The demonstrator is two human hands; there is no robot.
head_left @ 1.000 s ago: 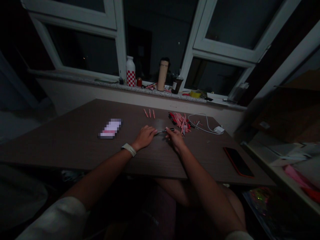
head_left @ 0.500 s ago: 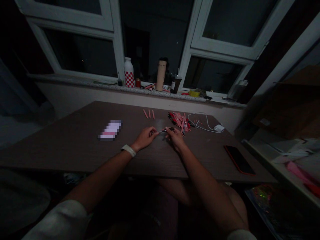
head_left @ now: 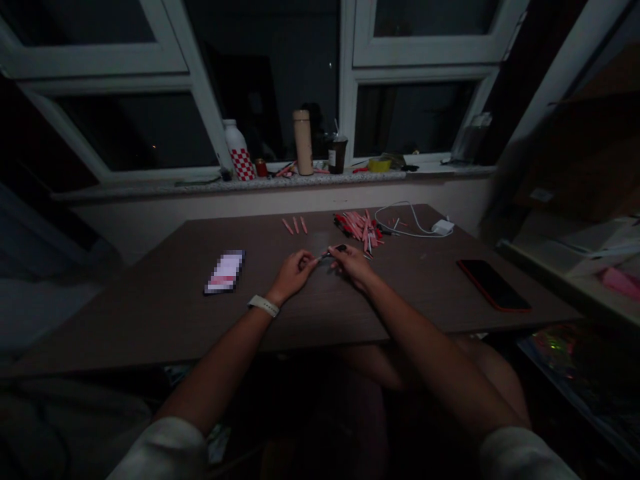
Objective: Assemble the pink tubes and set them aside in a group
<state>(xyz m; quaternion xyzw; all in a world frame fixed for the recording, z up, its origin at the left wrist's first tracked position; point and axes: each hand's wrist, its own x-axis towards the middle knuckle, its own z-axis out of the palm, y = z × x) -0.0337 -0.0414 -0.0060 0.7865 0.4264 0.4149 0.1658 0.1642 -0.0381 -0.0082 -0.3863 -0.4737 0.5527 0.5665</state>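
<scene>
Both hands meet over the middle of the desk around a slim pen (head_left: 325,255), pale at its left end and dark at its right. My left hand (head_left: 294,273), with a pale band on the wrist, pinches the left end between thumb and finger. The fingers of my right hand (head_left: 355,265) close on the dark end, which tilts up to the right. Past my right hand lies a heap of pink, red and black pen pieces (head_left: 360,227). Farther back, 3 pink pen barrels (head_left: 295,225) lie side by side. Dim light hides the pen's finer details.
On the brown desk (head_left: 165,320) a lit phone (head_left: 225,272) lies left and a dark red-edged phone (head_left: 493,285) right. A white charger (head_left: 443,228) with its cable sits at back right. Bottles, a tan flask (head_left: 303,143) and a drink cup (head_left: 337,155) line the windowsill.
The camera view has turned, so the desk and window sit at another angle. The pen now slants up more to the right, and both hands still hold it.
</scene>
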